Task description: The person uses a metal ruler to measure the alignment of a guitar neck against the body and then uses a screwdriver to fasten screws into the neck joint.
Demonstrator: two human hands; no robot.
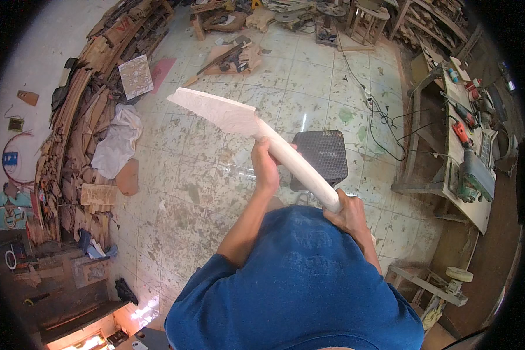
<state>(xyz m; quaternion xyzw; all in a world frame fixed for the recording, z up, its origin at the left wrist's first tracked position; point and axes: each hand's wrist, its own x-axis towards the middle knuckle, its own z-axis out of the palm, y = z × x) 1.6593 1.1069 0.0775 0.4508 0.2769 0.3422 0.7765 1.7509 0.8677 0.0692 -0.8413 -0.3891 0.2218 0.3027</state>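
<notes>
A pale, bare-wood guitar neck (294,160) slants across the middle, its broad flat headstock (216,111) pointing to the far left. Its rounded back faces up. My left hand (265,166) grips the shaft just below the headstock, thumb on the near side and fingers curled partly out of sight beneath. Around the near end is wrapped my right hand (349,216), hiding most of the heel. The neck is held up in front of my blue shirt, over a black plastic stool (326,153) with a textured top.
Stacked timber (70,134) lines the left wall, with a white sack (118,140) beside it. On the right stands a workbench (449,169) holding an orange power tool (461,132). Black cables (385,114) trail across the tiled floor. Wood pieces (236,58) lie ahead.
</notes>
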